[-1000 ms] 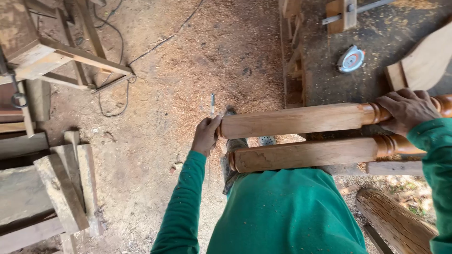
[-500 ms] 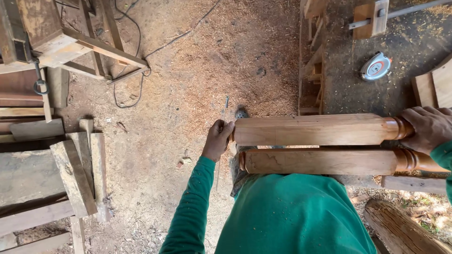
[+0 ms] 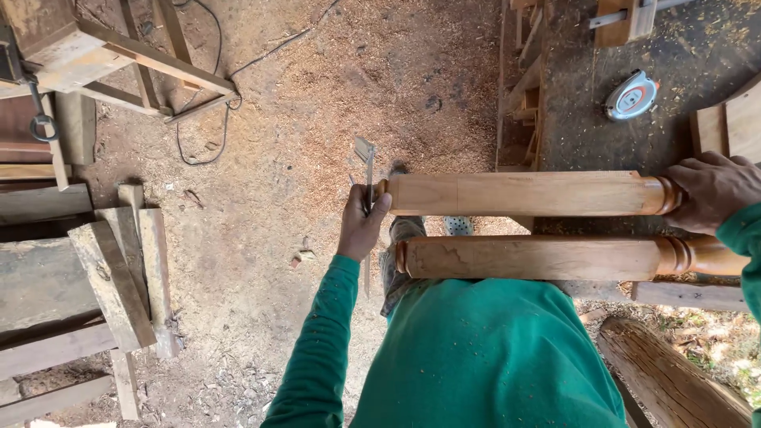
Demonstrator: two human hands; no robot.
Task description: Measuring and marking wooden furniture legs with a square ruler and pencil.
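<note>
Left hand (image 3: 361,226) grips a square (image 3: 368,170) against the upper post's (image 3: 523,194) end; right hand (image 3: 713,194) clenches its turned collar. Keep the blade flush, post steady.

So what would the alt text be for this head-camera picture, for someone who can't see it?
A person in a green top holds two turned wooden legs level: the left hand presses a metal square to the upper leg's end, the right hand grips its far end. Below are a sawdust floor and a tape measure.
</note>
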